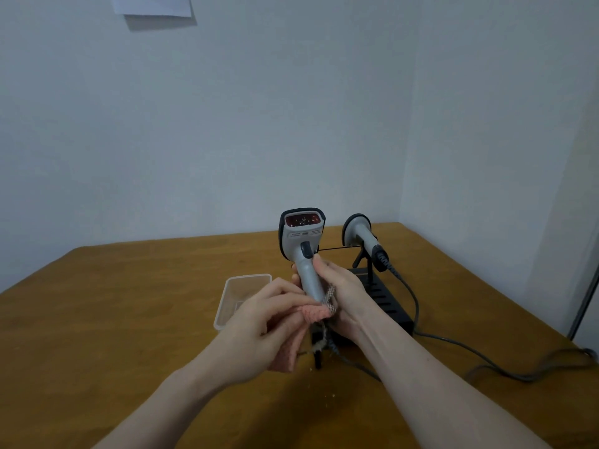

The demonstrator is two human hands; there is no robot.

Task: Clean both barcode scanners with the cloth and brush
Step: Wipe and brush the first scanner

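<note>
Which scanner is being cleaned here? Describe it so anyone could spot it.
Over the middle of the brown table, the right hand holds a grey scanner upright by its grip while the left hand holds a pink cloth to it. Its red window faces the camera; the other scanner rests on a black stand.

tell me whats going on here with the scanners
A person is cleaning a barcode scanner. The right hand holds it upright by the handle, window facing the camera, while the left hand presses a pink cloth against the lower handle. The second scanner rests on its black stand behind, untouched. A clear plastic container sits on the wooden table. No brush can be made out.
</note>
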